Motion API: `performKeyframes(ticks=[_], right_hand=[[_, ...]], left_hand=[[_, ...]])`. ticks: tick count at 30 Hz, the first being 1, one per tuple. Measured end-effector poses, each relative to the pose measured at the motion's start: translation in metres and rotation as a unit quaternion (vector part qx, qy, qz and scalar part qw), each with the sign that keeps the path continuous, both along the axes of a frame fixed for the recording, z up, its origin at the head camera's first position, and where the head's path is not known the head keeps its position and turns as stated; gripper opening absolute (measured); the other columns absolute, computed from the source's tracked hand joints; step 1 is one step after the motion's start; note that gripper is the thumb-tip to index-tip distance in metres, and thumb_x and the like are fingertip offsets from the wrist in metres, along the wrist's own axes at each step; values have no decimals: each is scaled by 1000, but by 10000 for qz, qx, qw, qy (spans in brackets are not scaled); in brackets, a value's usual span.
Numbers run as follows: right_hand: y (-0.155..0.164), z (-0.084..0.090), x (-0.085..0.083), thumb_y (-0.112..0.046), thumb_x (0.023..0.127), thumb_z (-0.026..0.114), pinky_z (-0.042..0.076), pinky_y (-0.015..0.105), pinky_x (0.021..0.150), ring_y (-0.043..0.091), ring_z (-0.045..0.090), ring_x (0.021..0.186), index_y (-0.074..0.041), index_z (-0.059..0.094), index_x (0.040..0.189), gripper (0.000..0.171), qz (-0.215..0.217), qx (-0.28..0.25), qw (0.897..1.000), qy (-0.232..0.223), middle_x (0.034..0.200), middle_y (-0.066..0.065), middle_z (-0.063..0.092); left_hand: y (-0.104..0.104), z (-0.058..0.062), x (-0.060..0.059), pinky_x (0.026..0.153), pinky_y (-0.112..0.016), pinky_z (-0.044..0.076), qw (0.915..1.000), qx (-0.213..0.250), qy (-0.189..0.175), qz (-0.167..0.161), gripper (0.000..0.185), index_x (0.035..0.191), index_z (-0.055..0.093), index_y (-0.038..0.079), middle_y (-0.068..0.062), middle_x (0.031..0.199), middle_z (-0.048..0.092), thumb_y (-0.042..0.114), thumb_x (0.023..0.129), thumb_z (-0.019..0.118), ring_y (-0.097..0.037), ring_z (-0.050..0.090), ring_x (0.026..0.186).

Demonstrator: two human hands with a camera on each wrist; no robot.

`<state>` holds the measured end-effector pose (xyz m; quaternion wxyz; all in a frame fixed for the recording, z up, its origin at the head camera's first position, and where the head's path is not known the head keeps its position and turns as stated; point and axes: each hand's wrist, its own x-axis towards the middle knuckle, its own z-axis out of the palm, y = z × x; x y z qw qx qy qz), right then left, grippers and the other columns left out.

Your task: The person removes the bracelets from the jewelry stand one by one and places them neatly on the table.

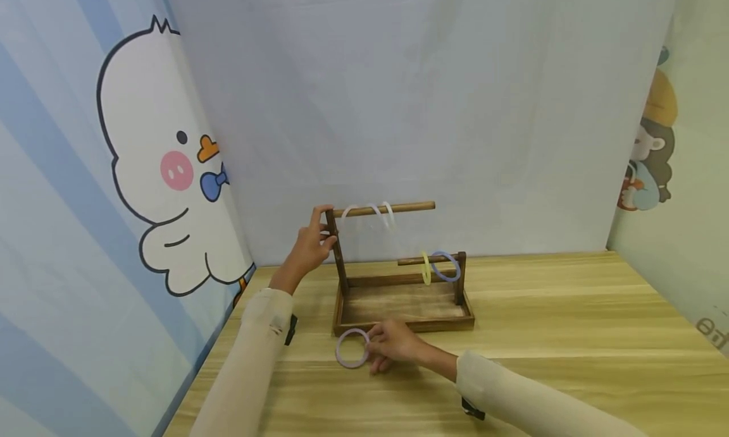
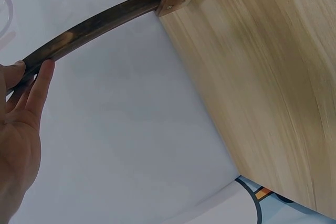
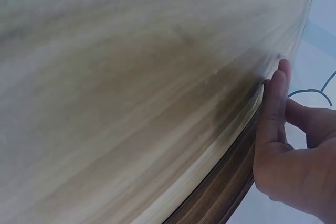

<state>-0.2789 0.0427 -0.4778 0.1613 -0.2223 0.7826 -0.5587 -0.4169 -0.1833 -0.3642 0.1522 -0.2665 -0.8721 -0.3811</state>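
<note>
1. Wooden rack (image 1: 398, 310): tray empty; pale rings (image 1: 378, 215) hung on top bar, yellow and blue rings (image 1: 441, 266) on lower bar.
2. Tall left post is gripped by left hand (image 1: 310, 247).
3. Lilac ring (image 1: 352, 348), on the table near the tray's front, is pinched by right hand (image 1: 393, 343); it is lost to blur in the right wrist view.

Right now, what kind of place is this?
Probably a staged tabletop booth, not a lived-in room: a light wooden table walled by plain white fabric backdrop and cartoon duck side panel, with only a dark wooden two-bar ring stand set out.
</note>
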Motion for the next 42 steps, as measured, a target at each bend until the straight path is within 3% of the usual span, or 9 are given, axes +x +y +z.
performKeyframes(ticks=[11, 24, 42], right_hand=[[0, -2, 4, 4, 95, 72, 64, 34, 53, 38, 75, 62, 19, 69, 108, 21, -402, -56, 9982, 443, 82, 24, 75], [-3, -9, 2, 2, 91, 76, 63, 29, 52, 27, 75, 59, 13, 76, 95, 12, -809, 15, 9960, 375, 75, 16, 76], [3, -5, 4, 2, 91, 76, 64, 30, 54, 28, 76, 61, 13, 75, 99, 13, -728, 38, 9959, 536, 78, 18, 76]], left_hand=[[0, -2, -1, 85, -47, 65, 10000, -10, 22, 29, 70, 156, 27, 14, -33, 127, 66, -9, 100, 61, -44, 70, 112], [-1, -2, 2, 88, -47, 64, 10000, -48, 14, 43, 69, 157, 27, 14, -32, 127, 66, -9, 100, 60, -44, 69, 114], [0, -1, 1, 89, -47, 64, 9998, -168, -13, 118, 70, 156, 25, 18, -32, 129, 65, -7, 101, 60, -43, 68, 116]])
